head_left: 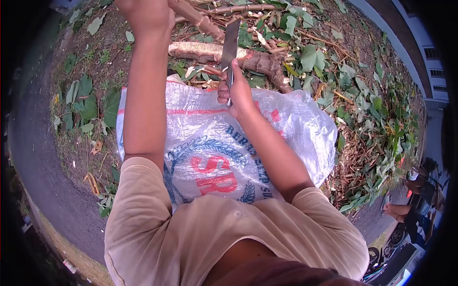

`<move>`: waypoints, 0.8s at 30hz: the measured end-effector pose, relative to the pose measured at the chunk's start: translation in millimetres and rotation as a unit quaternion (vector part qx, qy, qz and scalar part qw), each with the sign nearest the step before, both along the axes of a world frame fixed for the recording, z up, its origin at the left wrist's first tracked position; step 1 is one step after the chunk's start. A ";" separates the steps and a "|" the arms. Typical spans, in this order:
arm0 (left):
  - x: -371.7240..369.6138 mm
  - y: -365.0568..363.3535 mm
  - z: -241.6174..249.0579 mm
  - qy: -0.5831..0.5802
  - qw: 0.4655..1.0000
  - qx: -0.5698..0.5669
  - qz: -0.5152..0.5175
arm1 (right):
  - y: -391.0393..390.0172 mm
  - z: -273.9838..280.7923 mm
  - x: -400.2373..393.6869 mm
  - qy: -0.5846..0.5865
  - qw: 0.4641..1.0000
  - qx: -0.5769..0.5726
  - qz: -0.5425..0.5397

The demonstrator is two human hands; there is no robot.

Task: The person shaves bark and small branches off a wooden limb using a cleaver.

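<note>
My right hand (238,93) is wrapped around the handle of a cleaver (230,45), whose broad blade points up and away from me. Below the blade lies a thick, partly peeled branch (200,50) with pale wood showing. At the top edge, my left hand (145,14) is closed around a thinner branch (198,19) that slopes down to the right toward the cleaver. The view's edge cuts off part of this hand, and its fingertips are hidden. A white woven sack (205,128) with red and blue print spreads beneath my forearms.
Leaves (312,57), twigs and pale wood chips litter the ground around the branches, thickest on the right. A paved road (38,157) runs along the left. At the far right are another person (400,209) and a wheeled vehicle (396,236).
</note>
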State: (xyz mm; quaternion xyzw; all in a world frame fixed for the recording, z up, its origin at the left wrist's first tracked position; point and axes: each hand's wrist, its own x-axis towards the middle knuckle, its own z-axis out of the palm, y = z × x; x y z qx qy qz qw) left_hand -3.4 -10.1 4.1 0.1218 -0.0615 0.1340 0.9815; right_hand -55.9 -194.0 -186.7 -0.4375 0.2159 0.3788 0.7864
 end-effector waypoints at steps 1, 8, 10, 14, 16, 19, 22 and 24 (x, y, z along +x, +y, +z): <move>0.9 12.3 0.9 -0.001 0.971 0.168 0.171 | -3.4 4.8 1.4 -0.053 0.998 -0.007 -0.015; 1.6 20.3 -0.2 0.052 0.891 0.328 0.308 | -36.5 86.9 11.7 -0.267 0.954 0.032 -0.132; 2.0 22.3 0.5 0.018 0.885 0.329 0.329 | -43.8 118.3 4.2 -0.345 0.925 0.034 -0.156; -5.2 11.4 8.7 0.041 0.871 0.354 0.338 | -23.4 92.6 -2.8 -0.453 0.854 -0.005 -0.254; -3.7 8.4 6.3 0.038 0.877 0.350 0.326 | -1.2 21.4 -19.2 -0.337 0.929 -0.061 -0.139; 10.1 10.0 -8.8 0.048 0.887 0.323 0.326 | 2.7 -11.4 -7.6 -0.139 0.989 -0.054 0.017; 3.5 6.9 -12.1 0.076 0.888 0.295 0.344 | -16.2 15.9 1.2 -0.072 0.995 0.022 -0.064; -0.7 11.2 -0.8 0.022 0.895 0.319 0.311 | -26.7 29.0 14.1 -0.148 0.985 0.009 -0.086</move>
